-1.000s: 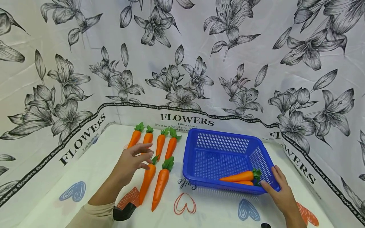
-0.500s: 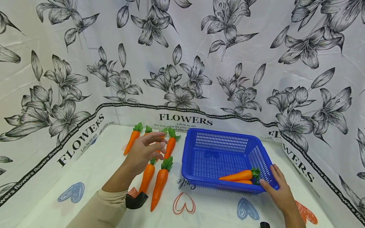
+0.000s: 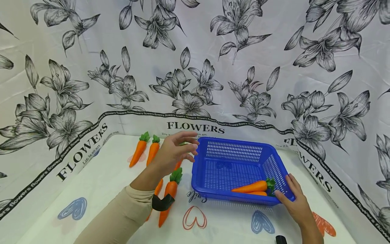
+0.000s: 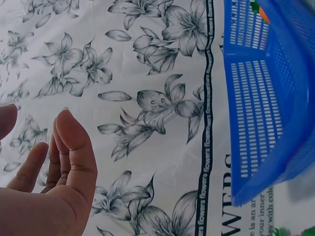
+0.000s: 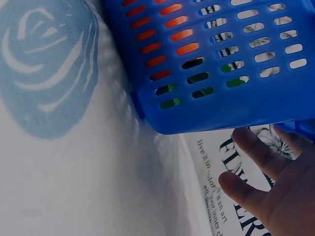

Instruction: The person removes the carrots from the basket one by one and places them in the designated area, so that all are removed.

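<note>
In the head view my left hand [image 3: 173,154] hovers with spread, bent fingers and nothing in them, its fingertips beside the left rim of a blue plastic basket [image 3: 240,141]. The left wrist view shows the same hand [image 4: 64,191] empty, apart from the basket wall [image 4: 256,123]. My right hand [image 3: 297,203] rests at the basket's front right corner, thumb by the front rim and fingers along the right side. Inside the basket lie two orange carrots [image 3: 251,187] with green tops. Under my left arm, several more carrots lie in two rows, partly hidden, including one in front [image 3: 166,217].
Two carrots [image 3: 138,152] show at the back left of the white cloth-covered table [image 3: 100,189]. A curtain [image 3: 195,67] printed with black lilies stands behind and on both sides. A black strap [image 3: 163,203] is on my left wrist.
My left hand has moved right, empty, from over the carrots to the basket's left rim. My right hand stays at the basket corner, and the head view has shifted slightly.
</note>
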